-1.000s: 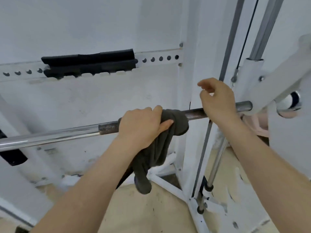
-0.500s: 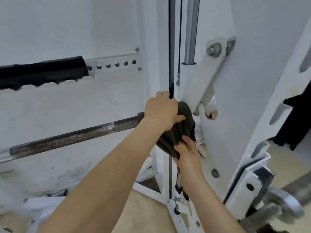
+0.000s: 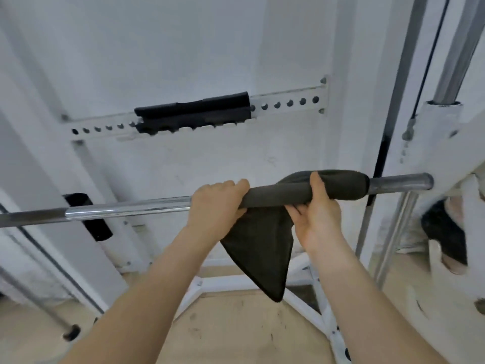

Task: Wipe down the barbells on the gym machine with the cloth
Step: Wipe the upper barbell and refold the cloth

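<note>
The dark cloth [image 3: 275, 197], bunched by the white upright [image 3: 354, 114] half a second ago, now lies wrapped along the barbell [image 3: 126, 207], with the left hand [image 3: 215, 206] curled over its left end and the right hand [image 3: 315, 219], raised from below, clasping it thumb over, fingers under.

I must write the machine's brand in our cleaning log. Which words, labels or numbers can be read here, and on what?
No text can be read.
The barbell, the cloth, the black pad and the perforated rail show no print.
A small pale patch below the barbell is too blurred to read.
</note>
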`<action>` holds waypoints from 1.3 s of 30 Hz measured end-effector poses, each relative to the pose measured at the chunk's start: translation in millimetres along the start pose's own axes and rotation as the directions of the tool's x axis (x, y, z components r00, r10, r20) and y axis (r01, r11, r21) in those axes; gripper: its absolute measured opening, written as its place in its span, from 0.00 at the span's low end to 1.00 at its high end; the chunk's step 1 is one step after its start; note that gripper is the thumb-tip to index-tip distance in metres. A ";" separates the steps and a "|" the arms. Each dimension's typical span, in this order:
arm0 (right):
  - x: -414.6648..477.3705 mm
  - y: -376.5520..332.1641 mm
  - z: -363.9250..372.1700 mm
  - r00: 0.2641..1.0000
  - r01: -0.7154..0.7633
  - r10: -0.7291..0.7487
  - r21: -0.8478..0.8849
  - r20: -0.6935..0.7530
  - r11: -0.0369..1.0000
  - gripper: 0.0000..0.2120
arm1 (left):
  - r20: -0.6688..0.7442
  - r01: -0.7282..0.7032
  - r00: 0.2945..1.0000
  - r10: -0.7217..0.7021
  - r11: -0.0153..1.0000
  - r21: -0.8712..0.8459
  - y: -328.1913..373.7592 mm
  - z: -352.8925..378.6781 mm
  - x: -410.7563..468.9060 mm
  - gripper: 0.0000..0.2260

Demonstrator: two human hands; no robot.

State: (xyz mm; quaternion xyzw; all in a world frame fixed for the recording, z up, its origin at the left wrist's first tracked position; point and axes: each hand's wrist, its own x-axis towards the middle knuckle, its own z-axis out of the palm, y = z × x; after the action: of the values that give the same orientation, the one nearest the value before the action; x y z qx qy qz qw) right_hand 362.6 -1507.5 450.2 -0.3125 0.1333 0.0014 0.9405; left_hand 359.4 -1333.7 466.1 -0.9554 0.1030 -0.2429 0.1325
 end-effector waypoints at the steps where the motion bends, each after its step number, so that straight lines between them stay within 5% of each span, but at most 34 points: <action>1: -4.4 20.0 10.6 0.999 -0.035 0.035 -0.001 0.034 0.999 0.23 | 0.000 0.032 0.999 -0.032 0.999 0.003 -22.6 2.4 -12.2 0.10; 6: -23.2 84.9 48.3 0.961 -0.168 0.206 -0.201 0.185 0.965 0.28 | 0.018 0.200 0.980 -0.200 0.979 -0.031 -108.5 11.7 -53.0 0.11; 10: -32.3 70.9 41.9 0.954 -0.084 0.221 -0.529 0.201 0.845 0.21 | 0.055 0.152 0.988 -0.148 0.984 -0.093 -103.4 9.2 -45.4 0.13; 15: -41.0 24.2 14.3 0.993 0.118 -0.067 -0.767 0.098 0.630 0.17 | -0.003 -0.052 0.999 0.052 0.995 -0.084 -30.3 1.6 -9.3 0.17; 19: -32.4 -33.4 -14.4 0.903 0.253 -0.429 -0.794 -0.011 0.553 0.16 | -0.066 -0.183 0.982 0.175 0.972 -0.150 27.2 -5.3 20.0 0.15; 23: -22.8 -72.8 -41.7 0.694 0.297 -0.719 -0.924 0.037 0.239 0.14 | -0.081 -0.260 0.965 0.248 0.939 -0.226 96.7 -13.3 49.3 0.13; 27: -14.4 -97.2 -49.7 0.516 0.325 -0.786 -0.927 0.339 -0.187 0.05 | -0.101 -0.341 0.938 0.332 0.831 -0.440 156.8 -28.6 78.3 0.13; 30: 4.2 -115.8 -54.1 0.581 0.343 -0.683 -0.894 0.442 -0.287 0.07 | -0.039 -0.301 0.935 0.352 0.730 -0.614 155.4 -43.0 93.5 0.21; 32: 14.5 -112.6 -61.7 0.634 0.242 -0.622 -0.882 0.460 -0.405 0.08 | 0.028 -0.248 0.954 0.298 0.842 -0.479 138.8 -38.4 92.5 0.27; 34: 21.6 -102.3 -72.2 0.601 0.135 -0.615 -0.823 0.510 -0.552 0.14 | 0.120 -0.198 0.962 0.246 0.928 -0.317 129.1 -29.5 81.0 0.27; 39: 10.1 -93.0 -89.8 0.594 0.296 -0.614 -0.851 0.519 -0.434 0.11 | -0.055 -0.210 0.978 0.203 0.946 -0.248 156.5 -25.3 66.4 0.18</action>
State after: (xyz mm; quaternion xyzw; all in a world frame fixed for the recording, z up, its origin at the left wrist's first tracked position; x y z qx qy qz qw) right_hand 357.9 -1636.0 433.2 -0.9032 0.0352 -0.3477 0.2492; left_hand 383.4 -1503.9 469.1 -0.9449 0.2343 -0.2263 0.0330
